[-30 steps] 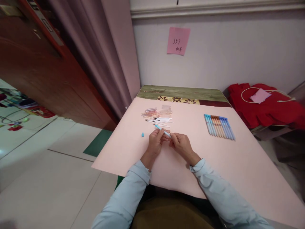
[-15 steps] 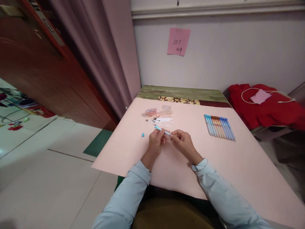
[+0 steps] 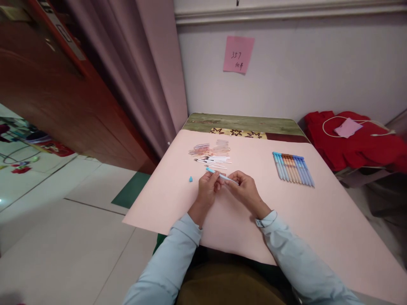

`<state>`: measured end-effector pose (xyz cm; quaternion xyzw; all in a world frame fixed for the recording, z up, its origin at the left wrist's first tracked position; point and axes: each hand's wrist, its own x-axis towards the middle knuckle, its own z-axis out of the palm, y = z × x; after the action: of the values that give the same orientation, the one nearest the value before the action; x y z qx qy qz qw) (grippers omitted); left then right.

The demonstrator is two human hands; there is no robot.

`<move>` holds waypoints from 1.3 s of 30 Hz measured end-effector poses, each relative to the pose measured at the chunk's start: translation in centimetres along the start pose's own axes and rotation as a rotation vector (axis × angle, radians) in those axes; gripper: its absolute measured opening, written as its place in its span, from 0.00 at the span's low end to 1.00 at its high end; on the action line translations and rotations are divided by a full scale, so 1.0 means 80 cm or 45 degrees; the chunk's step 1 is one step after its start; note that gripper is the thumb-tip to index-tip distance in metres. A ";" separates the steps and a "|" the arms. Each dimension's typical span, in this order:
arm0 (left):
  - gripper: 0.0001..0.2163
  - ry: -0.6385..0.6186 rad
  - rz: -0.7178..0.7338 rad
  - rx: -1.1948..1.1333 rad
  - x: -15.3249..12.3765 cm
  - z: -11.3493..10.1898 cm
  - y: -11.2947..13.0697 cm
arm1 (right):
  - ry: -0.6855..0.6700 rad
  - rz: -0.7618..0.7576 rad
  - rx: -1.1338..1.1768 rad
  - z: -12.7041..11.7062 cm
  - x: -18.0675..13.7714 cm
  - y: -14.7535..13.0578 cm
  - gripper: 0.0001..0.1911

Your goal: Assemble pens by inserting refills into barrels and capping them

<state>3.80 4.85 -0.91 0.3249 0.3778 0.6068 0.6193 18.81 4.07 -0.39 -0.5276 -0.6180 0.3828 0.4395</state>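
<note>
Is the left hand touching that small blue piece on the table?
Apart: the head view shows pink surface between the left hand and the small blue piece.

The light is soft and rather dim, with a faint shadow near the front edge of the surface (image 3: 318, 228). Its near right corner looks stretched; leftward, the floor (image 3: 79, 241) shines.

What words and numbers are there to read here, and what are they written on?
"357": handwritten on the pink note on the wall.
Under it, on the same note: more handwriting, too small to read surely.
Row of pens and held pen: any print is too small to read.
Pink slip on the red cloth: no readable writing.
</note>
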 end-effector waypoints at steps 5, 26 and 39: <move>0.14 -0.024 -0.021 0.018 0.000 -0.002 0.000 | 0.031 0.001 -0.091 -0.003 0.000 0.000 0.19; 0.15 0.106 0.110 0.240 -0.003 0.000 -0.010 | 0.098 -0.238 -0.565 -0.004 -0.001 0.000 0.11; 0.02 0.489 0.505 1.780 -0.005 -0.101 0.048 | 0.257 -0.158 -0.485 -0.006 0.004 0.007 0.14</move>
<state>-5.11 4.21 -1.61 0.5929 0.7108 0.3717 0.0709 19.47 4.47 -0.73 -0.5977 -0.6632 0.1768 0.4142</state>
